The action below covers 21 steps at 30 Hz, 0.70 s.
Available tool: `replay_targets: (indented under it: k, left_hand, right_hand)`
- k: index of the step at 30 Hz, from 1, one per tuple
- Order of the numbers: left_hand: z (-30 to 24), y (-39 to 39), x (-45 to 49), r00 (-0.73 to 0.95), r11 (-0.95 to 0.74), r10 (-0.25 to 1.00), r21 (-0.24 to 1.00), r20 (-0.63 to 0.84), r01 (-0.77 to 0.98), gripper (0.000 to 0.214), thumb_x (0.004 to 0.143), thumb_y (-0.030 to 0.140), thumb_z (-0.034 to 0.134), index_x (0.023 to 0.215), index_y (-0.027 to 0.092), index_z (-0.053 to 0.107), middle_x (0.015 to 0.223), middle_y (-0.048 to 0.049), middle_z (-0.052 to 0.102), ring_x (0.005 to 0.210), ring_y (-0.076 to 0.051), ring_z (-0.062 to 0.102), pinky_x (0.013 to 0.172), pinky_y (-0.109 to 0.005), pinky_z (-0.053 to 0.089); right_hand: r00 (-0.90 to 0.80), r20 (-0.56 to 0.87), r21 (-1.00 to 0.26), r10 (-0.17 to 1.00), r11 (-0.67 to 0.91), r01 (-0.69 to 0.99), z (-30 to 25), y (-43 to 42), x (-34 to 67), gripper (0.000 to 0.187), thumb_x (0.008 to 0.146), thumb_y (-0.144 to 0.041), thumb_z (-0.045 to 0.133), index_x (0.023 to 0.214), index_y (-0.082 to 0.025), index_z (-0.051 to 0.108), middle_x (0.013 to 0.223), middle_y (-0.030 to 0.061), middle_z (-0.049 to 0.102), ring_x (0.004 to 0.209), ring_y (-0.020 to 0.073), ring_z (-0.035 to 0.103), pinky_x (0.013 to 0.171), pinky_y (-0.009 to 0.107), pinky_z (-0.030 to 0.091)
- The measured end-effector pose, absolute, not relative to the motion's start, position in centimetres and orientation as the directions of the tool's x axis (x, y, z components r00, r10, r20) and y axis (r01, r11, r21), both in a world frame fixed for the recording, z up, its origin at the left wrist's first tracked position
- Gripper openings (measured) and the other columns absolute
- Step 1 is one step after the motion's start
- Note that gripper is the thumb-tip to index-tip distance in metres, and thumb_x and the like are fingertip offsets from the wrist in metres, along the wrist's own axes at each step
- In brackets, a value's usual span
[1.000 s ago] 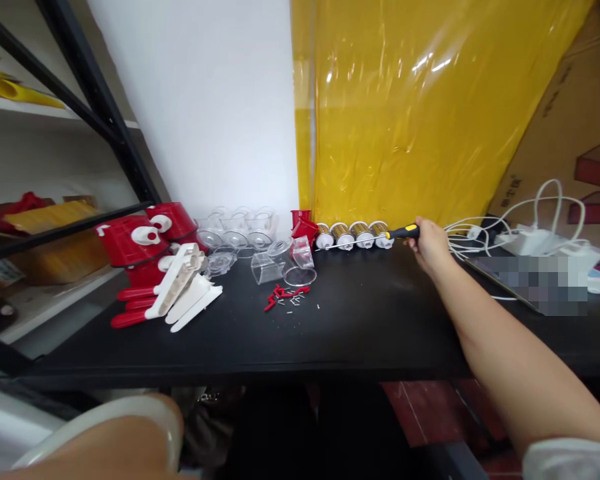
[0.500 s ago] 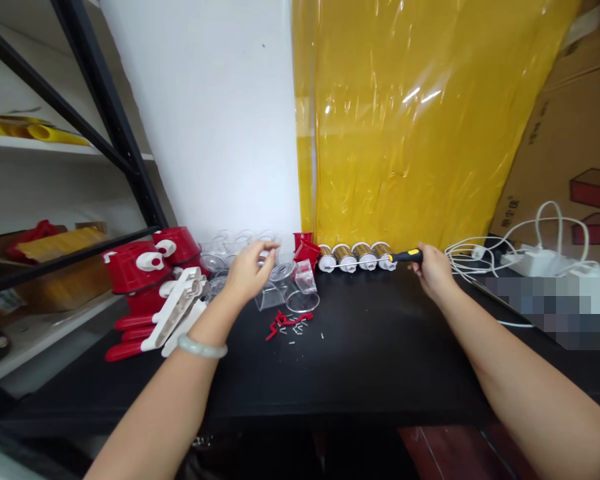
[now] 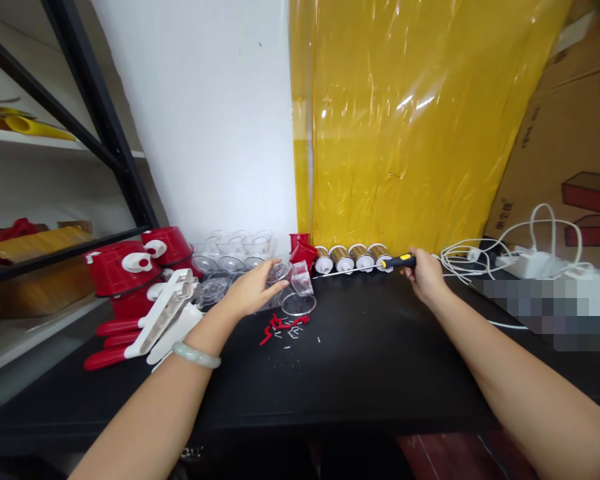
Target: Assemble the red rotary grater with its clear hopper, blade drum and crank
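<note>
My right hand (image 3: 425,277) is closed round the black and yellow handle of a screwdriver (image 3: 380,265), whose thin shaft points left along the black table (image 3: 360,360). My left hand (image 3: 255,290), with a pale bangle on its wrist, reaches onto a clear plastic part (image 3: 290,283) lying on its side, fingers curled over it. Just in front of that hand lie small red clips and tiny screws (image 3: 285,327). A red piece (image 3: 301,248) stands behind the clear part.
Red and white plastic parts (image 3: 140,293) are piled at the left beside clear cups (image 3: 230,250). Several gold-wound rollers (image 3: 353,257) line the yellow sheet (image 3: 405,120). White cables and a power strip (image 3: 525,260) lie at the right. A metal shelf (image 3: 55,133) stands far left.
My left arm came up from below and reached to the clear plastic part. My right hand stayed at the back of the table on the screwdriver, shifting slightly left.
</note>
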<state>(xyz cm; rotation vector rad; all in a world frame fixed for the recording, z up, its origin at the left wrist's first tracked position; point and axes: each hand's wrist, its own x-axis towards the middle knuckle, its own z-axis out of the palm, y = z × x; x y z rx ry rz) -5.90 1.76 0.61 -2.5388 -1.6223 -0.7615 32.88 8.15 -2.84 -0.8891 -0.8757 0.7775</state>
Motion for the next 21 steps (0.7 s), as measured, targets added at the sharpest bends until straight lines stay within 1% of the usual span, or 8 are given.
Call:
replay_targets:
  k: [5,12,17,21]
  left_hand:
    - [0.5,1.8,-6.0,0.337,-0.441,0.858,0.221,0.387,0.870,0.069,0.088,0.063,0.041,0.139,0.018,0.038,0.124,-0.0161,0.062,0.107,-0.032,0.063,0.090,-0.043,0.046]
    - [0.6,1.8,-6.0,0.335,-0.442,0.859,0.230,0.388,0.867,0.069,0.087,0.063,0.043,0.139,0.017,0.039,0.119,-0.0173,0.064,0.106,-0.033,0.063,0.086,-0.044,0.047]
    - [0.1,2.0,-5.8,0.332,-0.461,0.852,0.278,0.405,0.843,0.068,0.087,0.062,0.045,0.138,0.017,0.040,0.117,-0.0164,0.065,0.104,-0.032,0.064,0.088,-0.044,0.047]
    - [-0.5,2.3,-5.6,0.347,-0.503,0.834,0.332,0.429,0.798,0.066,0.088,0.060,0.045,0.137,0.018,0.040,0.116,-0.0149,0.065,0.105,-0.031,0.063,0.089,-0.044,0.047]
  right_hand:
    - [0.426,0.298,-0.879,0.855,0.419,-0.227,-2.7,7.9,32.7,0.021,0.078,-0.027,0.055,0.059,-0.021,0.045,0.031,-0.0090,0.037,0.026,0.0063,0.033,0.035,0.019,0.040]
    - [0.451,0.269,-0.880,0.851,0.407,-0.243,-2.6,7.9,32.6,0.020,0.078,-0.028,0.055,0.061,-0.022,0.045,0.031,-0.0091,0.036,0.027,0.0064,0.035,0.031,0.017,0.035]
    - [0.427,0.312,-0.870,0.849,0.436,-0.231,-2.8,8.1,32.6,0.024,0.080,-0.033,0.056,0.062,-0.022,0.044,0.034,-0.0084,0.040,0.029,0.0062,0.037,0.033,0.017,0.036]
    - [0.421,0.334,-0.869,0.843,0.449,-0.207,-2.5,7.9,32.4,0.026,0.081,-0.032,0.055,0.061,-0.022,0.044,0.035,-0.0080,0.041,0.029,0.0061,0.036,0.035,0.018,0.039]
